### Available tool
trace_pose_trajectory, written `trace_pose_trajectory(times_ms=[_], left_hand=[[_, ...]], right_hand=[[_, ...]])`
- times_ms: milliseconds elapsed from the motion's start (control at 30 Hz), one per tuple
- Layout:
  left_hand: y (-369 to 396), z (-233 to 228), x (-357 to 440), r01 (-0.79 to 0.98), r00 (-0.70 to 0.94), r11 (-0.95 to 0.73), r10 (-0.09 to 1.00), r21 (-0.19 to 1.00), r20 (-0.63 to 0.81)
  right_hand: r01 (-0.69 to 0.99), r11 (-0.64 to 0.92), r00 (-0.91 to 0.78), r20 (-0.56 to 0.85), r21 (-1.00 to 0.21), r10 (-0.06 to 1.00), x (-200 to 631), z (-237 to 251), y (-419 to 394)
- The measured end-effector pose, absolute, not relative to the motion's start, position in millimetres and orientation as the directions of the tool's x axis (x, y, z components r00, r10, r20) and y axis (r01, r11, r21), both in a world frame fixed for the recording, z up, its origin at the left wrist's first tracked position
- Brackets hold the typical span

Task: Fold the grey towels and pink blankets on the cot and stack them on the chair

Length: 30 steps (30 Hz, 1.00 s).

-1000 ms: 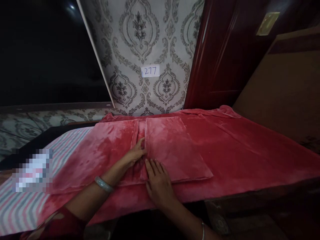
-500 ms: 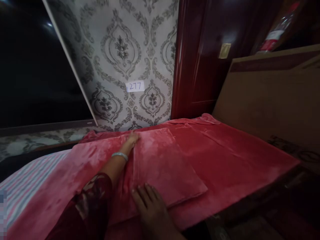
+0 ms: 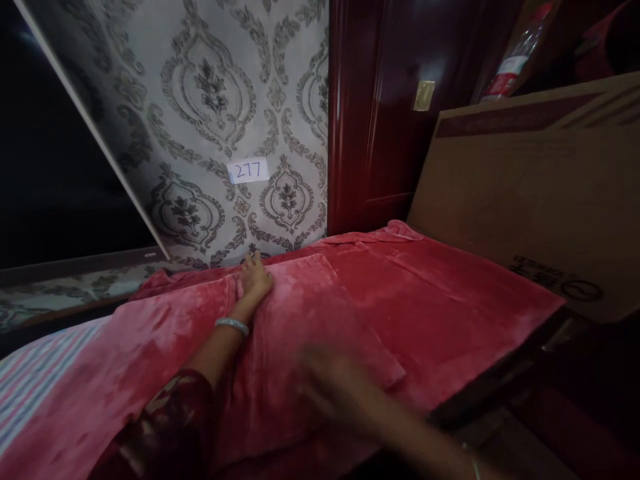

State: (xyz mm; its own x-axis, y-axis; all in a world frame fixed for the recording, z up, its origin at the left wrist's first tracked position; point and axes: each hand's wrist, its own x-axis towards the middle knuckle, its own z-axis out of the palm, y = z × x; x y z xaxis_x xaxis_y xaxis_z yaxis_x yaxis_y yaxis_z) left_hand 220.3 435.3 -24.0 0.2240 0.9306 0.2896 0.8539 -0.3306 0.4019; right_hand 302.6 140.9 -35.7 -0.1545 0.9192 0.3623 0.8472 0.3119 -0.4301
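Note:
A red velvet cloth (image 3: pixel 450 293) covers the table. On it lies a folded red velvet piece (image 3: pixel 310 313), with another flat red part (image 3: pixel 165 333) to its left. My left hand (image 3: pixel 254 277) rests flat at the far end of the fold line, near the wall, fingers apart. A light bangle sits on that wrist. My right hand (image 3: pixel 335 387) is blurred by motion over the near corner of the folded piece. Its fingers look spread and nothing shows in them.
A striped pink and white sheet (image 3: pixel 30 393) lies at the left. Patterned wallpaper with a label reading 277 (image 3: pixel 247 171) stands behind. A dark red door (image 3: pixel 395 113) and a large cardboard box (image 3: pixel 540 193) bound the right side.
My left hand slid from the middle of the fold to its far end. My right hand left the near edge and moves right across the folded piece. The view shifted right.

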Motion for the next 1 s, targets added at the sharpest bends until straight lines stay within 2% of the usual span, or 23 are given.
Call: trace_pose_trajectory(times_ms=[67, 133, 233, 300, 467, 600, 833, 1000], left_hand=[[425, -17, 233, 0.864, 0.364, -0.429, 0.894, 0.265, 0.26], [416, -17, 245, 0.869, 0.432, -0.462, 0.883, 0.178, 0.185], [411, -29, 254, 0.891, 0.429, -0.442, 0.895, 0.108, 0.122], [412, -41, 252, 0.906, 0.406, -0.417, 0.906, 0.08, 0.118], [416, -61, 244, 0.916, 0.383, -0.397, 0.908, 0.055, 0.171], [420, -66, 244, 0.929, 0.343, -0.36, 0.924, 0.084, 0.17], [420, -65, 246, 0.927, 0.345, -0.364, 0.923, 0.093, 0.169], [417, -48, 236, 0.913, 0.393, -0.389, 0.92, 0.123, -0.012]], right_hand=[[0.89, 0.181, -0.058, 0.289, -0.418, 0.956, 343, -7, 173], [0.918, 0.006, 0.078, 0.195, -0.396, 0.978, 376, 11, 220], [0.899, -0.208, 0.251, 0.064, -0.386, 0.966, 402, 19, 293], [0.871, -0.294, 0.329, 0.024, -0.394, 0.944, 404, 10, 328], [0.88, -0.302, 0.341, 0.046, -0.365, 0.939, 395, -49, 357], [0.88, -0.305, 0.344, 0.045, -0.365, 0.938, 398, -78, 360], [0.891, -0.306, 0.332, 0.023, -0.336, 0.943, 401, -68, 359], [0.915, -0.259, 0.261, -0.034, -0.31, 0.965, 389, -50, 333]])
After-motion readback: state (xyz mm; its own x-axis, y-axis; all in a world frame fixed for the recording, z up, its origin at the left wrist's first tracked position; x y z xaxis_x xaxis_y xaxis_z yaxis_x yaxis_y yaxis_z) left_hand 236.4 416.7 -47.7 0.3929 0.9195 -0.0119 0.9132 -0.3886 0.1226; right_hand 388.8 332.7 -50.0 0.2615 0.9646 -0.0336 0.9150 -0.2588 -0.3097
